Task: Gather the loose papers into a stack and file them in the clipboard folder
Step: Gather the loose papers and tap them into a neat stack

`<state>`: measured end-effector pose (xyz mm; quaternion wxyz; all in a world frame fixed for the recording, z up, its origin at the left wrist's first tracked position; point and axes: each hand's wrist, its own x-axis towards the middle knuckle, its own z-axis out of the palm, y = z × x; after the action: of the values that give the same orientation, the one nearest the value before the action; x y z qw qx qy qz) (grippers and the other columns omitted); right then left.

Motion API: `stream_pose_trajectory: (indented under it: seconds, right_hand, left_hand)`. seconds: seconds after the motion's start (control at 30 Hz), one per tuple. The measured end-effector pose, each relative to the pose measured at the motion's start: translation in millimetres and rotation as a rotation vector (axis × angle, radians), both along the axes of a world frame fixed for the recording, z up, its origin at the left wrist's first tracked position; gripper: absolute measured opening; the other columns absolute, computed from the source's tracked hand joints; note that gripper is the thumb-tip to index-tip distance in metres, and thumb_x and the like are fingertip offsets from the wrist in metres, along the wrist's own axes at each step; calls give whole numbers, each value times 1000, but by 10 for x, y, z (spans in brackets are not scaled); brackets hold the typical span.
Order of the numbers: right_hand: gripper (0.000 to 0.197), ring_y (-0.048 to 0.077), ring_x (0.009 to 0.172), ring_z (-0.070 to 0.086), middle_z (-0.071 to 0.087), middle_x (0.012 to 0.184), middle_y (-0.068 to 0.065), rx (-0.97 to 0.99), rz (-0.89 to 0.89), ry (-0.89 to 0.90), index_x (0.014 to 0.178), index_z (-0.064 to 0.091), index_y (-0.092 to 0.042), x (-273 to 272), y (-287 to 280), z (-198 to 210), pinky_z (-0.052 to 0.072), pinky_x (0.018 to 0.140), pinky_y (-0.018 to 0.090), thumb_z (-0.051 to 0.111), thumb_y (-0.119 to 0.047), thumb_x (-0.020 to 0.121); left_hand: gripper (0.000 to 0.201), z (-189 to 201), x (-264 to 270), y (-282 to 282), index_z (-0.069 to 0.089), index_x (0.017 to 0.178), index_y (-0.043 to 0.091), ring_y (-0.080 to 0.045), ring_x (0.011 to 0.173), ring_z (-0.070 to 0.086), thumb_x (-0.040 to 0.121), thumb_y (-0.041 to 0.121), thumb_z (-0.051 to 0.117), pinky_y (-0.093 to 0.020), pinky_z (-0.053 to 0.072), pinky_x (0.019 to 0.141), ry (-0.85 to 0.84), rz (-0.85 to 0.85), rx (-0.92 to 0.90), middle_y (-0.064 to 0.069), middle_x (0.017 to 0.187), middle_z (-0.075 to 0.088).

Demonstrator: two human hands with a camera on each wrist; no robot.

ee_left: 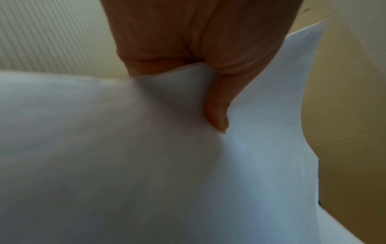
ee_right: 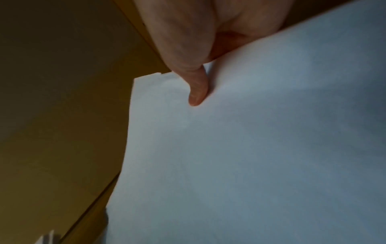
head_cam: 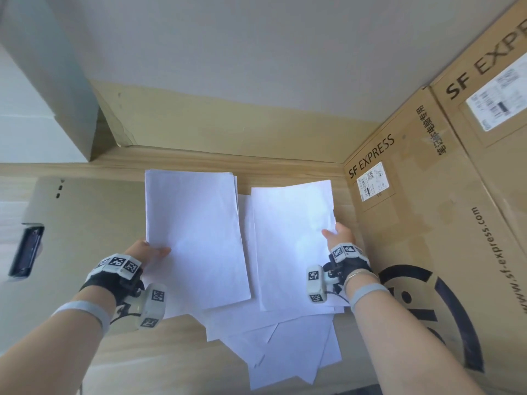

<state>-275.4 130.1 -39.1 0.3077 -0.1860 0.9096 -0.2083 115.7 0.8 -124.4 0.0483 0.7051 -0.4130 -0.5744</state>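
Kid: Papers everywhere! Why is one bunch up in each hand?

Helper: So they can be put together into one stack. The left hand pinches the near left corner of the left bunch of papers, thumb on top. The right hand pinches the right edge of the right bunch of papers, thumb on top too.

Kid: Are the fingers under the paper?

Helper: I think so, but the paper hides them. In the wrist views only the thumbs show, pressing down on the sheets.

Kid: How are the arms?

Helper: Both reach forward, wrists low, one bunch on each side, near each other but not yet joined.

Kid: What about the ones lying down?

Helper: More loose sheets are spread on the wooden surface, toward its near edge, under and in front of the held bunches. They still need picking up.

Kid: Where is the clipboard folder?

Helper: I cannot tell. A cardboard box stands along the right edge, and flat cardboard lies on the left side.
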Motion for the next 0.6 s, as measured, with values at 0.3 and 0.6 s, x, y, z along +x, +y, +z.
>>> stream_pose_trajectory:
  seconds: [0.3,0.6]
  right_hand:
    - [29,28,105,59,63,118,17,-200,67,67,118,59,0,-239,-83,252,44,93,35,52,-6,91]
    - [27,26,70,49,57,84,30,-124,0,89,88,59,9,-56,40,-26,40,70,30,47,-14,94]
  left_hand:
    - [45,61,-5,-8,55,116,-11,-43,113,57,83,16,67,-49,43,101,-84,-77,64,-25,121,61]
    - [49,93,64,14,54,120,-10,-41,110,59,82,18,67,-46,45,98,-117,-105,73,-26,118,61]
